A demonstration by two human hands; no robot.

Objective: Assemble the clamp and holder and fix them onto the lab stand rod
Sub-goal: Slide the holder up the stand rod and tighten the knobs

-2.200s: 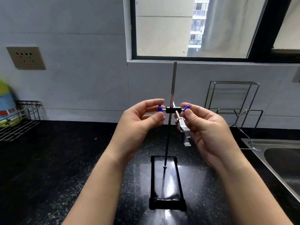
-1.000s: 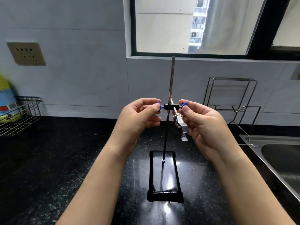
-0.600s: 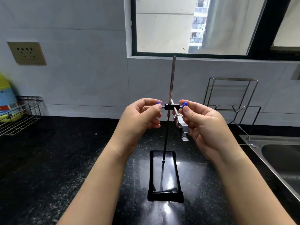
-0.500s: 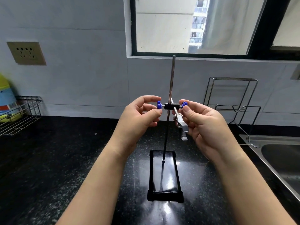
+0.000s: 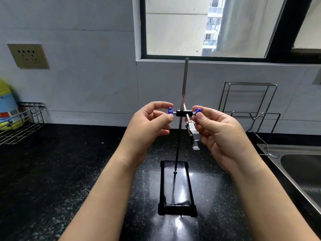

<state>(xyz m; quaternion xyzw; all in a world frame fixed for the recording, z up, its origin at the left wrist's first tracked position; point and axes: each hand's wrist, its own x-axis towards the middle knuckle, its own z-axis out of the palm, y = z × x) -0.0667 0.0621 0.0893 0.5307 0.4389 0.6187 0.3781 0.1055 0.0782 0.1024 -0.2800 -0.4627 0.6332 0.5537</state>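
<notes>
Holder (image 5: 185,113): black crossbar clamped midway up the rod (image 5: 183,94), above the base (image 5: 176,186).
Clamp (image 5: 193,132): silver, hanging just right of the rod.
Left hand (image 5: 147,126): fingertips pinching the left blue knob (image 5: 170,110).
Right hand (image 5: 220,133): pinching the right blue knob (image 5: 197,111).
Handling: probably rigid, light, smooth metal; best gripped at the knobs.

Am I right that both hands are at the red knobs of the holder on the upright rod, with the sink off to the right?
Nearly: the head view shows blue knobs, not red. The left hand and right hand are at them on the holder on the rod, sink to the right.
</notes>
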